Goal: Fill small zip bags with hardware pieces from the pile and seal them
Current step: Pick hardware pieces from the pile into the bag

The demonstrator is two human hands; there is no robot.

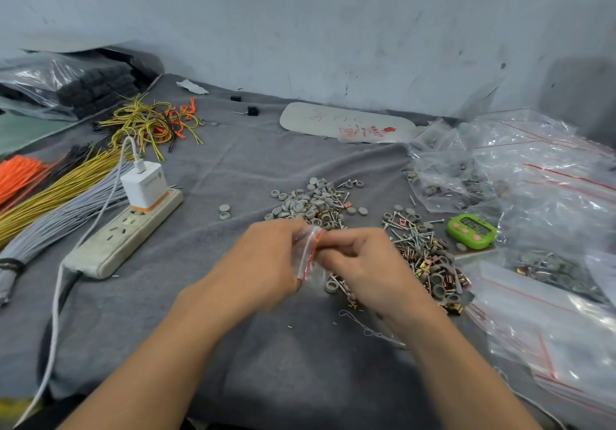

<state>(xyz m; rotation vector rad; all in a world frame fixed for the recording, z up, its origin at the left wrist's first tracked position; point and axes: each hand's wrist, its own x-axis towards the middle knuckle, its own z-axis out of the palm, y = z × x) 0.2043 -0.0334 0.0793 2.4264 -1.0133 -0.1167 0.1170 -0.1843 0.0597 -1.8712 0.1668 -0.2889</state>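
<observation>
- The small clear plastic zip bag with a red seal strip (pixel 310 253) is held above the grey-cloth tabletop (pixel 233 169), just in front of the pile of grey caps, screws and clips (pixel 313 203).
- The left hand (pixel 266 256) pinches its left edge; the right hand (pixel 363 259) pinches the red strip.
- The bag looks light, limp and slippery, so it is best held at the stiffer strip.

Right hand (pixel 363 263) is covering part of the small zip bag (pixel 308 253); green timer (pixel 471 231) digits at 3 o'clock are blurring out.
</observation>
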